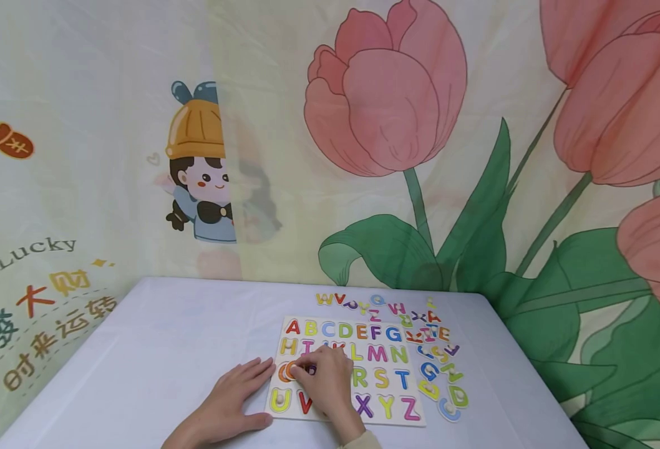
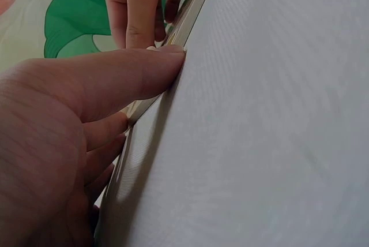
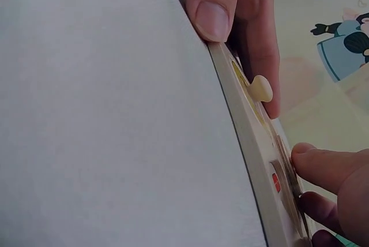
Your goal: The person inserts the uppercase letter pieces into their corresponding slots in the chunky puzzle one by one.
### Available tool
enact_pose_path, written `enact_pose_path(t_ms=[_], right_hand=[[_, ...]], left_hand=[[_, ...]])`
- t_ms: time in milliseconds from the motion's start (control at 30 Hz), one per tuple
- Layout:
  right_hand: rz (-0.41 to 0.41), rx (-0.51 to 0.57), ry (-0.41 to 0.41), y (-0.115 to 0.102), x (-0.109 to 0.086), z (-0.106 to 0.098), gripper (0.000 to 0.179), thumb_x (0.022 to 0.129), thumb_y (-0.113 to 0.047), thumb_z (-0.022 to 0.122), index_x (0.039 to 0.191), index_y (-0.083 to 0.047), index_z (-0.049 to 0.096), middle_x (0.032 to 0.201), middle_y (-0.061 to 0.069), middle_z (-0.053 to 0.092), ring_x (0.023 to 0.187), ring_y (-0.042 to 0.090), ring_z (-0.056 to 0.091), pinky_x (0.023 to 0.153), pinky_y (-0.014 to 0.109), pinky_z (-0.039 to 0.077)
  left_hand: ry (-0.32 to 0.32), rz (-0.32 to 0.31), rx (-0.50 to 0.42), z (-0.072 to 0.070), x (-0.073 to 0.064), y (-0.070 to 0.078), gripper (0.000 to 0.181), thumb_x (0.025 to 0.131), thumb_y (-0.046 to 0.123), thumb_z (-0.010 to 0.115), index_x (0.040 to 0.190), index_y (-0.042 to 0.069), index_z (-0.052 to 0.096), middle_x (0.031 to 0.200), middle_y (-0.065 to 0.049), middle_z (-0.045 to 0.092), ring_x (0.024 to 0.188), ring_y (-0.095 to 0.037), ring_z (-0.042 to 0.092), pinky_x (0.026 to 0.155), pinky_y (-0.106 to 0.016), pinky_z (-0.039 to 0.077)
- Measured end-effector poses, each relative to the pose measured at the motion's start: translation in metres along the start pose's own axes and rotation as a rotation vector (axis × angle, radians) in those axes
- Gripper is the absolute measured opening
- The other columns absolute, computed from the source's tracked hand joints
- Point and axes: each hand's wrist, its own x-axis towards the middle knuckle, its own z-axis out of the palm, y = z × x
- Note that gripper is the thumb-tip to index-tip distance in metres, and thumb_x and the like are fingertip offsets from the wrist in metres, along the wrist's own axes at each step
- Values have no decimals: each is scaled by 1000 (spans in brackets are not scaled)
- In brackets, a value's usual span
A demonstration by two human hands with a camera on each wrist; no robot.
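A white alphabet puzzle board (image 1: 352, 390) lies on the table with colored letters in rows. My left hand (image 1: 231, 399) rests at its left edge, fingers fairly straight and thumb on the lower left corner; in the left wrist view the thumb (image 2: 132, 74) touches the board's rim. Over the third row, my right hand (image 1: 327, 377) pinches an orange letter O piece (image 1: 283, 373), seen partly behind the fingertips. Its knob is hidden by the fingers. Below it a yellow U piece (image 1: 280, 401) sits in the board; its round knob (image 3: 262, 88) stands up in the right wrist view.
Loose letter pieces lie behind and right of the board, among them a yellow W (image 1: 324, 299), a green D (image 1: 458, 396) and a light blue C (image 1: 450, 410). The white table (image 1: 139, 374) meets a printed curtain (image 1: 274, 125) at the back.
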Motion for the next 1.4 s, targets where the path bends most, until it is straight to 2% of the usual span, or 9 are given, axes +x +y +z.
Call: enact_pose_path(t_ms=[167,500,1400], right_hand=[[13,-22,2,-1,-1,6,8,83,-40,90,87,-36,85,85,-18,59,94,13,52,94,54,41],[20,2,11,2,-3,10,10,81,-45,91,85,-40,84,86,-18,57,91,11,49,91,48,38],[35,15,-2,1,0,15,13,78,-45,93,87,-42,85,88,-18,55,93,12,46,100,54,34]], left_hand=[[9,7,1,0,-2,0,87,85,60,78,156,15,55,163,-2,51,151,-38,43,118,-68,33],[-56,-39,-54,-1,2,2,89,86,60,77,158,14,52,166,-2,47,154,-39,38,121,-71,27],[-69,-45,-56,-6,2,3,91,87,62,75,159,12,51,166,-5,46,155,-41,37,121,-72,26]])
